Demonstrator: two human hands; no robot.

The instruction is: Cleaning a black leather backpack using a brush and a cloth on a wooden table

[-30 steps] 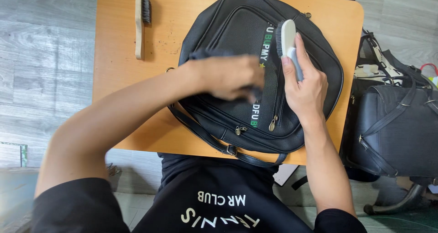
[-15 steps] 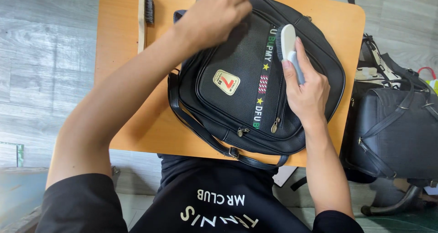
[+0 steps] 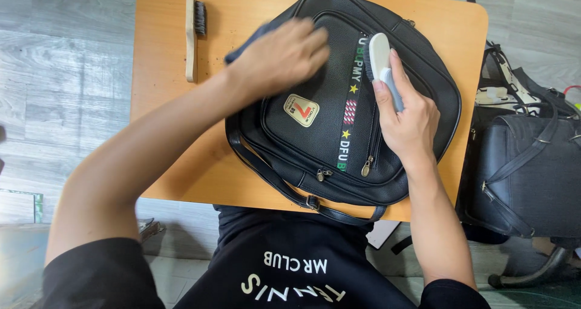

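A black leather backpack (image 3: 315,145) lies flat on a small orange wooden table (image 3: 181,151). It has a striped band down its front and a small badge. My left hand (image 3: 281,58) presses a dark blue cloth (image 3: 248,38) against the upper left of the backpack; the hand is blurred. My right hand (image 3: 408,118) rests on the right side of the backpack and grips a white and grey brush (image 3: 381,58), bristles turned toward the striped band.
A wooden-handled brush (image 3: 193,33) with dark bristles lies on the table's far left. Several dark bags (image 3: 532,170) sit on the floor to the right of the table. Grey plank floor (image 3: 60,91) surrounds the table.
My left hand with the cloth swept from the backpack's middle up to its top edge, then came back down to the upper left. My right hand with the brush stayed put.
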